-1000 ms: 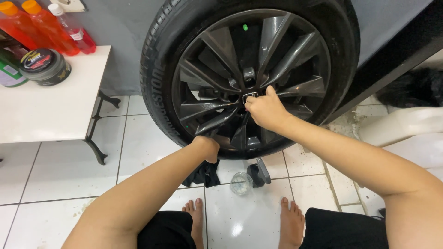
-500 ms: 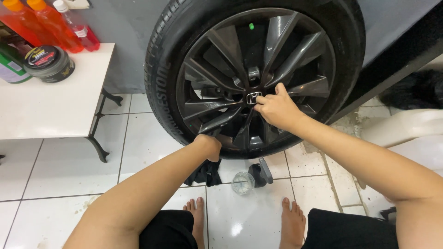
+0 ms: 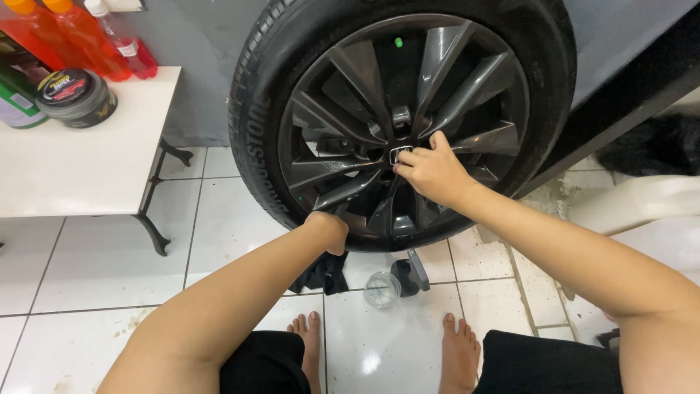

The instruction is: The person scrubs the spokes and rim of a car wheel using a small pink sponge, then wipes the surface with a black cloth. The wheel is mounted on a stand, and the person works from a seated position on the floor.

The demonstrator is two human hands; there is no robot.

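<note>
Now we pinch the wheel point(image 3: 379, 124) hub at frame centre with our right hand point(image 3: 432, 174), our left hand point(image 3: 328, 230) clutching a dark cloth point(image 3: 321, 273).

dark multi-spoke alloy wheel point(image 3: 408, 124) upright, black cloth point(image 3: 321, 273) hanging at btm rim
</note>
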